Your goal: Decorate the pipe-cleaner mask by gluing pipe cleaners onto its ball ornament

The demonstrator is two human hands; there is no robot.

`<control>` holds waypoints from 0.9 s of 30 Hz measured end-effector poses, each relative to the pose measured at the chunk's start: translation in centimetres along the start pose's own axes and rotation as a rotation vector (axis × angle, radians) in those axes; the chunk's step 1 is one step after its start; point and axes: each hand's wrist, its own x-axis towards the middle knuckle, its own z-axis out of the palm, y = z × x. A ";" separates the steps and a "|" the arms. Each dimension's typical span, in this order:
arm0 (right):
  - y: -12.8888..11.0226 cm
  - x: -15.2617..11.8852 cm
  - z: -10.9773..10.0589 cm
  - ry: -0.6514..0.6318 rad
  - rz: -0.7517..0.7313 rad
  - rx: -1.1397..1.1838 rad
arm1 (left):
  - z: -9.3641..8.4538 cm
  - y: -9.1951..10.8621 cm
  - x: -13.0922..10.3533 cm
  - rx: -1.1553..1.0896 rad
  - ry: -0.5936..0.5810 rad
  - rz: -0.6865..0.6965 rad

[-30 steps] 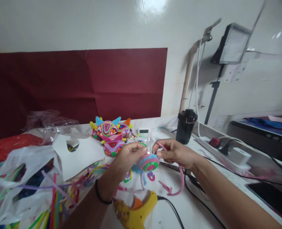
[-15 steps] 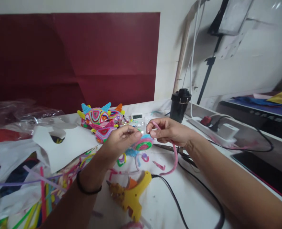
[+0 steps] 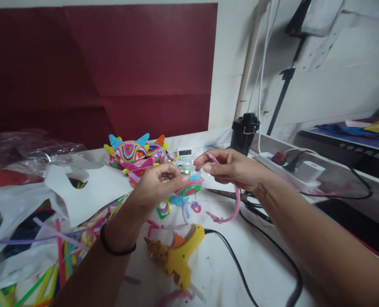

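Note:
My left hand (image 3: 159, 184) pinches a coiled pipe-cleaner piece (image 3: 194, 189) in green, pink and blue by its near edge. Between the bent fingers of my right hand (image 3: 232, 168) runs a pink pipe cleaner (image 3: 237, 200), its long tail curving down over the table. The fingertips of both hands are close together but apart, just above the coil. Under the hands lie a fuzzy blue piece (image 3: 179, 201) and small curled pipe-cleaner bits (image 3: 164, 209). Beside my right wrist are black-handled scissors (image 3: 223, 194), partly hidden by the hand.
A yellow glue gun (image 3: 185, 258) with a black cable lies in front. Colourful decorated masks (image 3: 132, 154), a white mask (image 3: 90, 192) and loose pipe cleaners (image 3: 48, 285) are at left. A black cup (image 3: 244, 133) and a power strip (image 3: 288, 172) stand at right.
The view has tilted slightly. The pink pipe cleaner's tail has swung a little left and up, and the coil's face shows less beneath my left fingers. Both hands keep their hold.

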 end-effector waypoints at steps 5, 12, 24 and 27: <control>-0.8 -0.1 -0.8 0.207 -0.042 -0.047 | -0.4 0.5 -0.2 -0.078 0.134 -0.023; -1.6 -0.2 -1.4 0.270 -0.039 -0.002 | -0.8 1.8 -0.6 -0.121 0.234 0.044; -2.2 -0.9 -2.0 0.238 -0.132 -0.067 | -2.3 5.3 -4.1 -0.106 0.430 0.107; -2.0 -1.0 -2.2 0.217 -0.159 -0.172 | -3.1 5.8 -5.4 -0.086 0.468 0.184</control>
